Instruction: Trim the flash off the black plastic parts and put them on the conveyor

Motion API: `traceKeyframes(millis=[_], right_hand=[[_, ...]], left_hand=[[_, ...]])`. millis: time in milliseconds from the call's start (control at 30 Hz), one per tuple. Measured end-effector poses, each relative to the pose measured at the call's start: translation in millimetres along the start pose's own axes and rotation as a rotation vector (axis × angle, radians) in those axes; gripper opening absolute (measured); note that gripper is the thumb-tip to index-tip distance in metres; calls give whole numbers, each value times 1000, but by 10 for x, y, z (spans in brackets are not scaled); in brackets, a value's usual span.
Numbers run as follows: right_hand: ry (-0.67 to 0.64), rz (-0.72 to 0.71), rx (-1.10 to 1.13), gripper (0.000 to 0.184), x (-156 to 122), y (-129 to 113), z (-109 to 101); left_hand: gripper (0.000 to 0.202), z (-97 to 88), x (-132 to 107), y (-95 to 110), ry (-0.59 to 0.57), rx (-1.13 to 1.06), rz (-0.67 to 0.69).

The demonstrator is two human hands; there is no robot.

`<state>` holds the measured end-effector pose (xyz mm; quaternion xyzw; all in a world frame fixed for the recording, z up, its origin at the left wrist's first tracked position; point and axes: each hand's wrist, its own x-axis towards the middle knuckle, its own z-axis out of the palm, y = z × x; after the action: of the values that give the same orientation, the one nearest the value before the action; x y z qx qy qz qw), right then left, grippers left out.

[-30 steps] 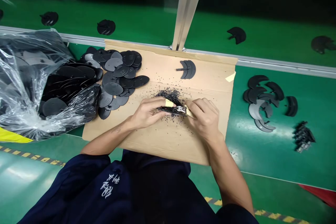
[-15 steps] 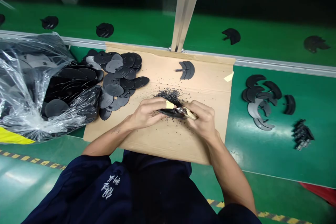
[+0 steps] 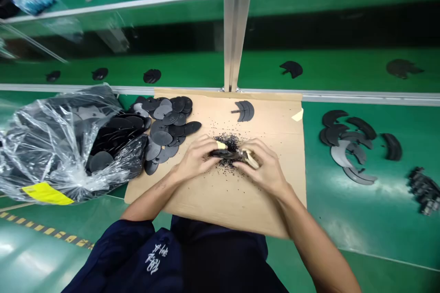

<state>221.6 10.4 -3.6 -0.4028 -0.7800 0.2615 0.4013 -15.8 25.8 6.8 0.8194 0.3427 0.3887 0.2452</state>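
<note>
View raised, hands (image 3: 195, 158) over cardboard (image 3: 213, 203), green bench (image 3: 347, 219)

Straight beyond the fingers (image 3: 206, 150), a brushed aluminium upright (image 3: 235, 23) rises from a long metal rail (image 3: 371, 97) that crosses the whole view. To the right of the fingers spreads a glossy green bench top (image 3: 364, 224), streaked with pale glare. Farther beyond the fingers lies a second green surface (image 3: 250, 66), then a dark gap (image 3: 178, 39) and another green ledge (image 3: 137, 2). Below and left of the fingers, a shiny green floor (image 3: 24, 256) carries a line of yellow-and-black hazard tape (image 3: 44, 231) — its sheen as bright as the bench's.
</note>
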Motion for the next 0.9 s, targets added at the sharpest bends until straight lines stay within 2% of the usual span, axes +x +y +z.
traceKeyframes(millis=[67, 200, 300, 367, 467, 533, 667, 733, 800, 900], right_hand=[[44, -41, 44, 12, 7, -39, 20], [119, -142, -32, 22, 6, -27, 27], [151, -197, -116, 22, -2, 27, 6], [171, -177, -184, 21, -14, 54, -11], [208, -92, -255, 21, -37, 73, -26], [221, -77, -286, 21, -50, 79, -22], [180, -92, -322, 22, -73, 90, 28], [156, -94, -322, 24, -85, 102, 60], [147, -94, -322, 26, -96, 116, 83], [131, -83, -320, 29, -103, 128, 94]], left_hand=[[26, -20, 59, 10, -100, -55, -24], [38, -108, 266, 20, -337, -156, -58], [29, -166, 471, -27, -490, -106, -53], [19, -225, 641, -128, -557, -48, -21], [13, -393, 987, -414, -491, 231, -59], [14, -536, 1259, -657, -355, 537, -245], [26, -742, 1664, -1054, -219, 677, -407], [27, -764, 1728, -1145, -182, 702, -467], [29, -720, 1707, -1153, -151, 709, -490], [30, -509, 1574, -1028, -181, 650, -426]])
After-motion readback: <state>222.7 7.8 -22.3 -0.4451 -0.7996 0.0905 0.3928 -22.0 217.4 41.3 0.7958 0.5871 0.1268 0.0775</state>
